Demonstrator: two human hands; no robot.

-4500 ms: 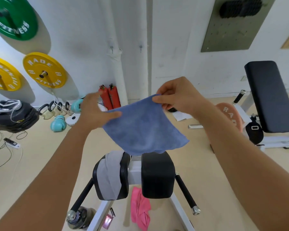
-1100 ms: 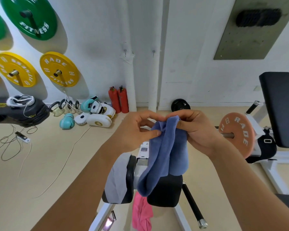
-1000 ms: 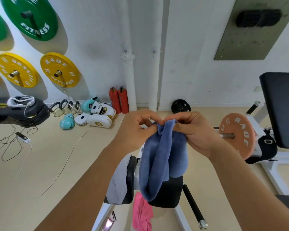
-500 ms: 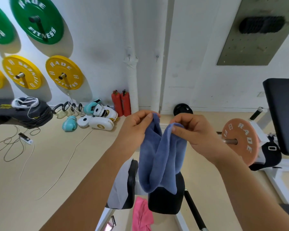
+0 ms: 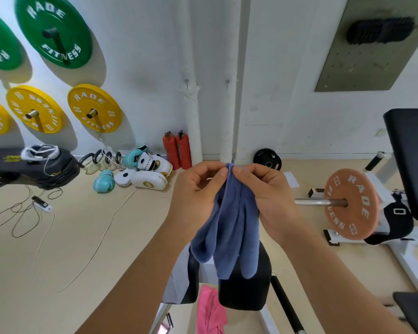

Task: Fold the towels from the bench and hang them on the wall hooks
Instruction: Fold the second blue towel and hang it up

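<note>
**Two hands pinching one blue towel**

Both my hands meet at chest height, thumbs and fingertips closed on the top edge of the blue towel [image 5: 229,227]. My left hand [image 5: 198,198] grips the left side of the gathered edge, my right hand [image 5: 266,196] the right side, so that the two almost touch. The cloth hangs down from them in loose folds, doubled over on itself.

Below the towel stands the bench [image 5: 244,285] with its black pads; a grey towel [image 5: 176,283] is draped over the left pad, and a pink towel [image 5: 210,309] lies lower, between the pads. Beyond my hands, two red cylinders [image 5: 176,150] stand at the foot of the white wall. Higher up on that wall are two small hooks [image 5: 186,81], both bare.
</note>
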